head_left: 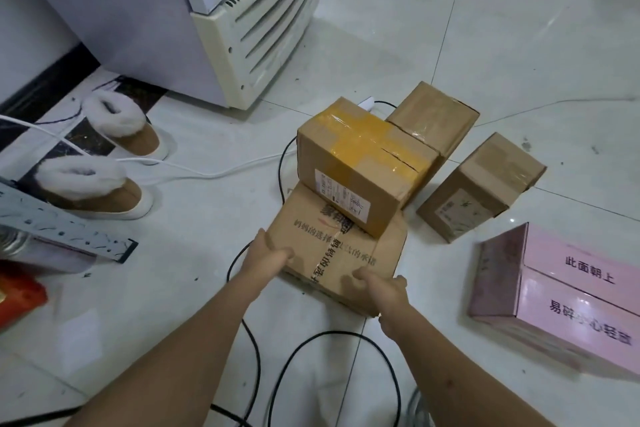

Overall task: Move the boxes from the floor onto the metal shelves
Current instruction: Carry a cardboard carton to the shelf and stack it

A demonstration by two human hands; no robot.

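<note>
left hand [268, 255] and right hand [379, 288]: fingers curled over the near corners of the flat printed box [337, 253], which lies on the floor [450, 28]. a yellow-taped box [363, 163] with a shipping label rests on it. judged stiff but top-heavy; keep it level. further right, a pink box [568, 291] reads "此面朝上" and a partly blurred fragile warning.

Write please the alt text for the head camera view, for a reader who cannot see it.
Both hands, left hand and right hand, grip the near edge of a flat cardboard box on the tiled floor, with a yellow-taped box on top. Two more brown boxes and a pink box lie nearby; black cables run underneath.
</note>
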